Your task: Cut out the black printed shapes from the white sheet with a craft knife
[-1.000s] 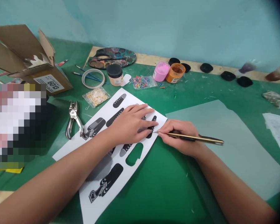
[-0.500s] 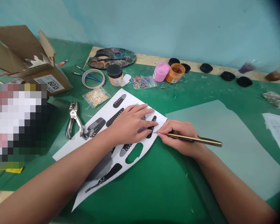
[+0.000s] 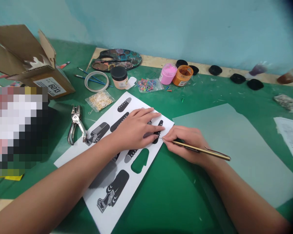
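While left hand (image 3: 136, 130) covered sheet (image 3: 123, 166), right hand (image 3: 185, 141) gripped pen-shaped tool (image 3: 205, 151)

While its spread fingers held nothing, the left hand rested palm down on the white sheet, index finger and thumb crossing a dark printed shape (image 3: 158, 133) near the corner. The right hand's fingertips were pinched together around the pen-shaped tool, close to its thin tip, at the sheet's right edge. From that grip, the printed shape lay just to the left, its long axis running from near to far, roughly crosswise to the tool; the left hand, touching it, was nearer. A metal hole punch (image 3: 76, 118) lay by the sheet's left edge.
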Tool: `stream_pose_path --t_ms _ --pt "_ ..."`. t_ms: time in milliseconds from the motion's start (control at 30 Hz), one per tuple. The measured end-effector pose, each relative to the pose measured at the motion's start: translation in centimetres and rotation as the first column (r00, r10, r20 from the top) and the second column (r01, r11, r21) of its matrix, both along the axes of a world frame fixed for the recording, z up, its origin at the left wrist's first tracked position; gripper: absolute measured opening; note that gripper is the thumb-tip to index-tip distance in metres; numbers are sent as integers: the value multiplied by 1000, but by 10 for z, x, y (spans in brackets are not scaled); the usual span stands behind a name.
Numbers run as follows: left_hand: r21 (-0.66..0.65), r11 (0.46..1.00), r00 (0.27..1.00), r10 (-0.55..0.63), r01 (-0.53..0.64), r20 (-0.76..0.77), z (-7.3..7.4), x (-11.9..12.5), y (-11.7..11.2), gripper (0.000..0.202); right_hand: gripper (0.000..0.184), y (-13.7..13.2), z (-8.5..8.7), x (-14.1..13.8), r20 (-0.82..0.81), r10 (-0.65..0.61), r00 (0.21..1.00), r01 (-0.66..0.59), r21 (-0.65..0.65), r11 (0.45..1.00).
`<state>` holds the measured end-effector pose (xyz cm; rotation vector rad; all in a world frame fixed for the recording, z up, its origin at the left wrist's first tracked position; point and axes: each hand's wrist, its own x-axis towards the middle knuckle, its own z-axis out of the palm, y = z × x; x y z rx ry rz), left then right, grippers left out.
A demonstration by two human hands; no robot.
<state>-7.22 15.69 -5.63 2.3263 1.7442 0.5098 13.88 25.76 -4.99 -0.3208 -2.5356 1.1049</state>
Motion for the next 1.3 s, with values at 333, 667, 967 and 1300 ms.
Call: stream_pose_path --t_ms 333,667,967,1300 --pt "2 1000 1000 -9 9 -13 0 0 1 35 16 2 3 0 56 42 998 -44 28 999" --pt "14 1000 1000 -3 3 0 -1 0 0 34 18 3 3 0 46 37 998 -38 27 999" --pt "6 1000 1000 -11 11 -4 0 0 -1 34 17 5 -2 0 -11 12 1000 -12 -51 999" --pt "10 999 991 -41 43 -125 6 1 -4 52 5 5 -10 -3 -169 -352 921 294 -294 909"
